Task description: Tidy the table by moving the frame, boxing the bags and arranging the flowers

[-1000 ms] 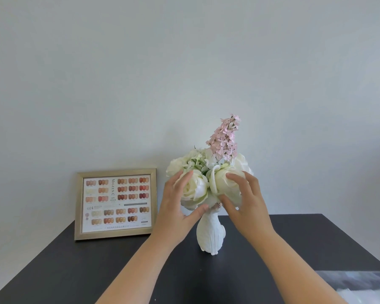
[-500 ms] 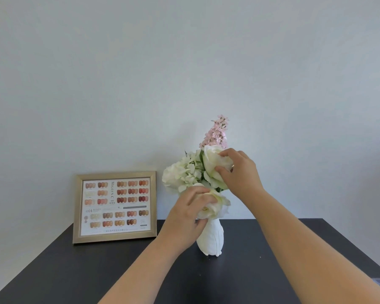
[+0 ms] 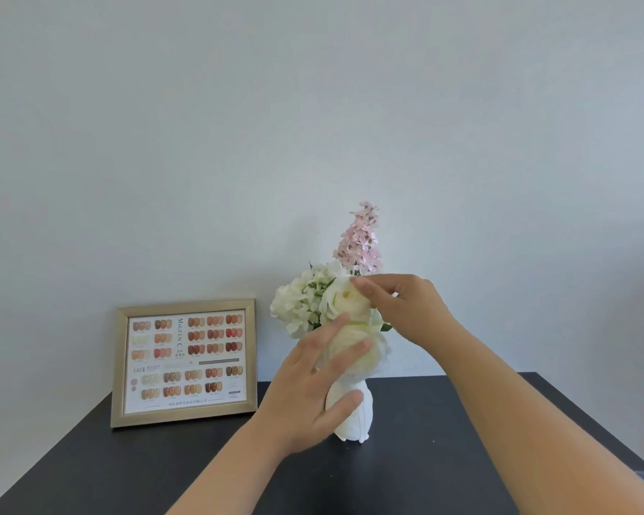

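My right hand (image 3: 406,310) pinches the top of a white rose (image 3: 344,297) between thumb and fingertips; my left hand (image 3: 313,388) lies spread and loose against the lower bloom (image 3: 365,353), gripping nothing, hiding part of the white vase (image 3: 357,414); the flowers stand mid-table (image 3: 90,466), the frame (image 3: 185,362) leaning at the wall; stems hidden.

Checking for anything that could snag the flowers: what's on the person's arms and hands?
Nothing worn that shows. The left hand and right hand are bare: no gloves, rings, watch or bands visible. Both forearms are bare to the frame edge, with no sleeve in view. Nails look short and unpainted.
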`<state>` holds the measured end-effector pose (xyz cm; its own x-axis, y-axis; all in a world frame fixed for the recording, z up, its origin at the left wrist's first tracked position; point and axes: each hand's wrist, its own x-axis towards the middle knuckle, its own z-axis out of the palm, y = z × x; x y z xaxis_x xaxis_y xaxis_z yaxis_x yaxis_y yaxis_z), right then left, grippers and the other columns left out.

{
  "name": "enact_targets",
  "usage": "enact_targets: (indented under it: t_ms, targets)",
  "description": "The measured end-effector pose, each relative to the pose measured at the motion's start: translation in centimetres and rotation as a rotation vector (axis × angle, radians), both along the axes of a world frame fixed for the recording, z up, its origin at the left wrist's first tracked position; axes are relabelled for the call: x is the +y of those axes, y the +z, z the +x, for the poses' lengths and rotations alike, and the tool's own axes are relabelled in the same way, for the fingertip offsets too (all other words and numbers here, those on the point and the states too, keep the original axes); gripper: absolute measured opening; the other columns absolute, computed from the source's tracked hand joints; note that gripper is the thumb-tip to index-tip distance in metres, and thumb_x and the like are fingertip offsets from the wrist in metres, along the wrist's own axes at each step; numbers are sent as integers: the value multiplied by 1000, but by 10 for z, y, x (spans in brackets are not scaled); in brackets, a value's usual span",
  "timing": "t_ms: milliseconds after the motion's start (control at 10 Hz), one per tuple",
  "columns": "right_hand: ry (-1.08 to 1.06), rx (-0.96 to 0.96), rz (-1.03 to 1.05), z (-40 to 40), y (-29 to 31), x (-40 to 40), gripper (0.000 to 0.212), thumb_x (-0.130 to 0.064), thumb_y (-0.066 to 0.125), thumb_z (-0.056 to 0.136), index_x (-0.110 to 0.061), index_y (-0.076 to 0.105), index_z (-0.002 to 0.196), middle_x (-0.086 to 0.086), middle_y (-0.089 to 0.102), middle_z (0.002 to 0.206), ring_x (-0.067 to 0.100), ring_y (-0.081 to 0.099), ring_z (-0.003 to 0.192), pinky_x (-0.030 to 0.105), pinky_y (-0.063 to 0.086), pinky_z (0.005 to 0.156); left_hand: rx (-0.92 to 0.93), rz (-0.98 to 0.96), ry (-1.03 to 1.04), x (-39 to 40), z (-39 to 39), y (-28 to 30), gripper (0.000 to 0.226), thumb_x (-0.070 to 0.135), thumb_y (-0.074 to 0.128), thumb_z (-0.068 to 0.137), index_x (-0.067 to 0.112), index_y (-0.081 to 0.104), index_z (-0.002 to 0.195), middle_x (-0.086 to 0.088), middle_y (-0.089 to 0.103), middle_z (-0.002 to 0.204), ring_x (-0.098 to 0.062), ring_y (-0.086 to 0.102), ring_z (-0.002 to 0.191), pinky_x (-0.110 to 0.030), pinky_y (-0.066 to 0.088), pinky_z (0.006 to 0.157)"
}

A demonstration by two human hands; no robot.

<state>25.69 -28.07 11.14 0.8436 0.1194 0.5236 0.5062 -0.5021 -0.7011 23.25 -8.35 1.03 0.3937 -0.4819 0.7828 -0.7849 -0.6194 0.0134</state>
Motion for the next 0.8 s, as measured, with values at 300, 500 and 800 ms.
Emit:
enact_targets:
  t_ms: [300, 500, 800]
  targets:
    - [-226, 203, 415, 42, -24, -41, 37, -40, 42, 90, -40, 52, 126, -12, 59, 110, 15, 54, 100, 32, 39, 83, 418, -670, 136, 40, 35, 29, 54, 60, 29, 96, 43, 29, 147, 15, 24, 156, 1, 17, 144, -38, 17, 119]
    - [42, 388, 390, 51, -58, -24, 41, -54, 38, 94, -47, 40, 134, -17, 42, 132, 7, 39, 115, 32, 26, 95, 668, -575, 94, 33, 53, 30, 55, 58, 21, 99, 38, 32, 149, 16, 26, 156, -4, 19, 145, -24, 12, 112]
    - [-160, 210, 443, 31, -50, -45, 47, -43, 41, 94, -43, 36, 141, -9, 39, 147, 6, 37, 119, 30, 27, 95, 641, -564, 135, 50, 34, 9, 71, 79, 13, 88, 46, 26, 150, 27, 12, 158, 8, 4, 144, -29, 2, 116]
